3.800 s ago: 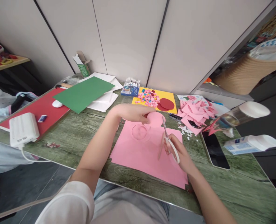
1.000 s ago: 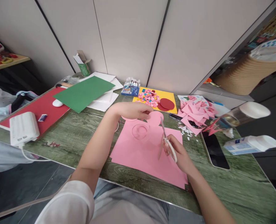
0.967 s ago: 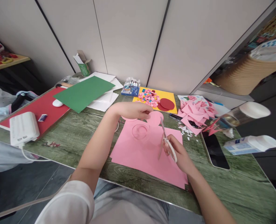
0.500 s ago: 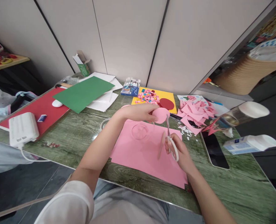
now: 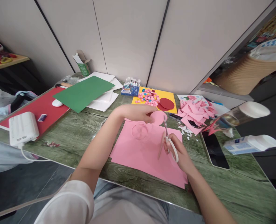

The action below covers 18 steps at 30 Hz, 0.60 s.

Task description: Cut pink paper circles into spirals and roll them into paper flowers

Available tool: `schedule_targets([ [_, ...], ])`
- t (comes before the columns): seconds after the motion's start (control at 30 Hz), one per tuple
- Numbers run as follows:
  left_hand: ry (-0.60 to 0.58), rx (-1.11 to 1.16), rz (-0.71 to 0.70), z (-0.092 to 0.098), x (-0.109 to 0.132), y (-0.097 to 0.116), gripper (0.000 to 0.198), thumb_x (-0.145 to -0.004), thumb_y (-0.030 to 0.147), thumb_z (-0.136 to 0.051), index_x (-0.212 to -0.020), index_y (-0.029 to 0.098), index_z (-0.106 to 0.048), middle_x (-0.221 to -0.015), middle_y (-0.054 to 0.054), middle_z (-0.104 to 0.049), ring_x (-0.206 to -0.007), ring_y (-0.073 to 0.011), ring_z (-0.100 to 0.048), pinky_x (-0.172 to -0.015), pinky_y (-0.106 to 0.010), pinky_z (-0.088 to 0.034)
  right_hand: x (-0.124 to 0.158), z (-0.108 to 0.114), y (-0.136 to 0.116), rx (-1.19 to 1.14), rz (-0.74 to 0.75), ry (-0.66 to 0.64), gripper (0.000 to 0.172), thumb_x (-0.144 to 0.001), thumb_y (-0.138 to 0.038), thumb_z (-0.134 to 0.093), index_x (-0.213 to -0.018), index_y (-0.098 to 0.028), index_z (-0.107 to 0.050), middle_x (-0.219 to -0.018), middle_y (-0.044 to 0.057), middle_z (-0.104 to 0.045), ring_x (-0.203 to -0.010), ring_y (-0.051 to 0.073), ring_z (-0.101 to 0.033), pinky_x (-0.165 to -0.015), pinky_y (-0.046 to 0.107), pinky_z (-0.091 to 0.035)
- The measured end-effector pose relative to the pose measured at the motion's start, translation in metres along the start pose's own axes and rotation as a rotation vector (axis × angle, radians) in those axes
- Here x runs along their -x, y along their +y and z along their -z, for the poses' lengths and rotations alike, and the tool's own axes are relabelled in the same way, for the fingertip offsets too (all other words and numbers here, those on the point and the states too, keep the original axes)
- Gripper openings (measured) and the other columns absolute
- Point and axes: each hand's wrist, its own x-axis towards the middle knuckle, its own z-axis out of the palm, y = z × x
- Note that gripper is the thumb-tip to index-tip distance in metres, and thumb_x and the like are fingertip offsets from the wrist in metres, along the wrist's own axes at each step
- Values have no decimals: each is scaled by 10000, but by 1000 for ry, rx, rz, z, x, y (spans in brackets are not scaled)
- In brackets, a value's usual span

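Observation:
My left hand pinches a small pink paper circle by its left side, held above the sheets. In my right hand are scissors with white handles; their blades meet the circle's lower right edge. Below both hands lies a larger pink paper sheet. A clear round lid or dish rests on that sheet. Beside it, a thin pencil-like stick shows near the scissors. Whether the blades are parted is too small to tell.
Behind, yellow paper bears pompoms and red circles. Pink scraps pile to the right, near a phone and a white bottle. Green paper, red paper and a power bank lie left.
The pink circle has come slightly lower and to the left with my left hand, and its face is turned. The scissors have shifted slightly left along its edge.

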Motion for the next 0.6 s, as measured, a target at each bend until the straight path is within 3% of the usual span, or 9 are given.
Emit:
schedule_targets([
  [0.3, 42, -18, -19, 3, 4, -11, 103, -768, 237, -406, -798, 163, -471, -756, -16, -496, -664, -112, -432, -573, -237, -303, 0, -1, 1, -34, -20, -18, 203, -884, -410, -421, -802, -225, -407, -641, -42, -441, -552, 116, -433, -576, 272, -356],
  [0.6, 92, 25, -5, 7, 9, -14, 137, -799, 284, -412, -725, 171, -435, -701, -8, -458, -612, -100, -397, -542, -241, -272, -1, 0, 2, -27, -27, -34, 188, -881, -397, -434, -808, -224, -419, -625, -46, -437, -545, 116, -422, -572, 273, -347],
])
